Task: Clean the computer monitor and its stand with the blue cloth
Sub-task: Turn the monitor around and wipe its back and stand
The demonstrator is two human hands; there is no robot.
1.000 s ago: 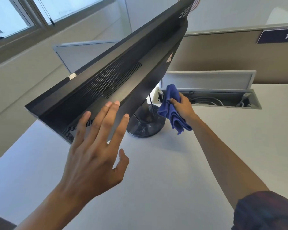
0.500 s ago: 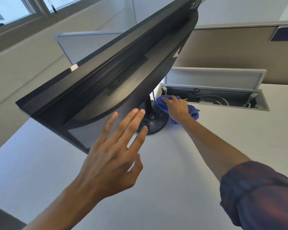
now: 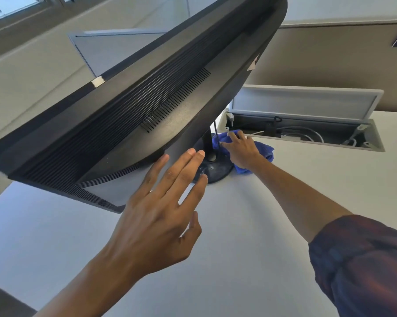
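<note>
Light: bright, even daylight; the window [image 3: 21, 5] at my upper left is washed out pale.
Shadows: soft ones only, a faint grey patch on the desk [image 3: 238, 259] under the monitor [image 3: 147, 99] and beside my right forearm.
Glare: a small white glint on the monitor's top edge; dull sheen on the stand base [image 3: 218, 170].
Blur: my left hand [image 3: 156, 220] is slightly smeared at the fingertips; my sleeve [image 3: 364, 266] at lower right is soft.
Distortion: wide-angle stretch, so straight edges bow toward the corners.
</note>
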